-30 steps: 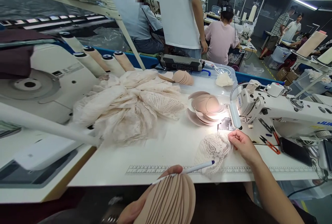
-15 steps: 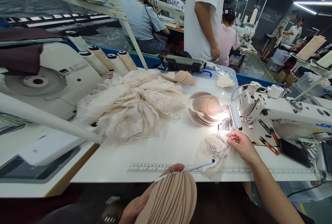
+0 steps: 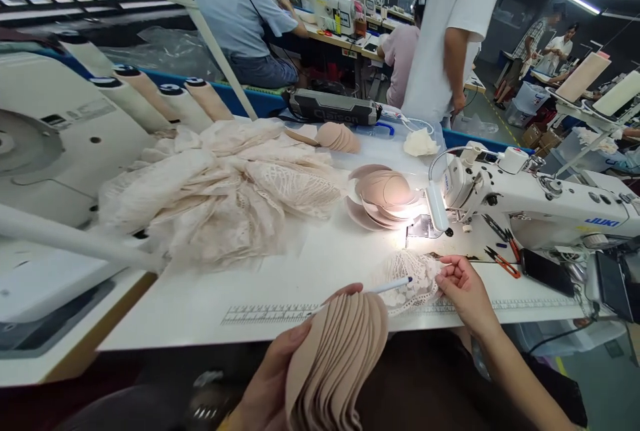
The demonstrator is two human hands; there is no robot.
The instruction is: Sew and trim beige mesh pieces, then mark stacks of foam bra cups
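My left hand (image 3: 280, 364) is closed around a thick stack of beige bra cup pads (image 3: 340, 358), held at the table's front edge. A white pen with a dark tip (image 3: 393, 285) sticks out past the stack on that same side; how it is gripped is hidden. Between the thumb and fingers of my right hand (image 3: 463, 288) is the edge of a cream lace piece (image 3: 413, 281), which lies on the table. The lace is partly behind the pen. Beyond it, more beige cups (image 3: 383, 194) sit piled under the lit lamp of the sewing machine (image 3: 530, 198).
A heap of cream lace fabric (image 3: 225, 198) spreads over the table's left half. Orange-handled thread snips (image 3: 503, 262) and a black phone (image 3: 547, 272) lie at right. A printed ruler (image 3: 270, 313) runs along the front edge. Thread cones (image 3: 145, 94) stand behind; co-workers sit and stand beyond.
The stack of cups has come up and a little right, closer to the lace. My right hand still pinches the lace edge. The view has shifted, and the standing person appears further right.
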